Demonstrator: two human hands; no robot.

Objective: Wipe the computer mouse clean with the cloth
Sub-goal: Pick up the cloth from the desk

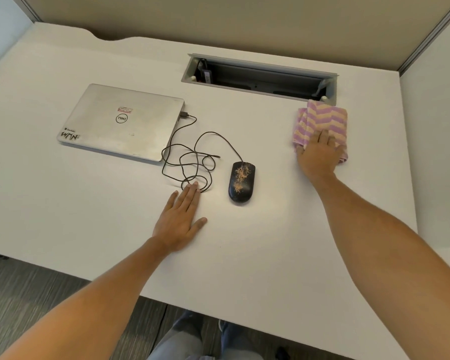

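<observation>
A black computer mouse [241, 182] lies near the middle of the white desk [270, 242], speckled with orange-brown dirt on its top. Its black cable [192, 157] runs in tangled loops to the left. My left hand [181, 216] lies flat on the desk left of the mouse, fingers straight, fingertips touching a cable loop. A folded pink-and-yellow striped cloth [320, 120] sits at the right, by the cable tray. My right hand [318, 154] rests flat on the cloth's near part, fingers straight.
A shut silver laptop [122, 120] lies at the left, with the mouse cable plugged into its right side. An open cable tray [260, 77] is sunk into the desk at the back. Partition walls stand behind and to the right.
</observation>
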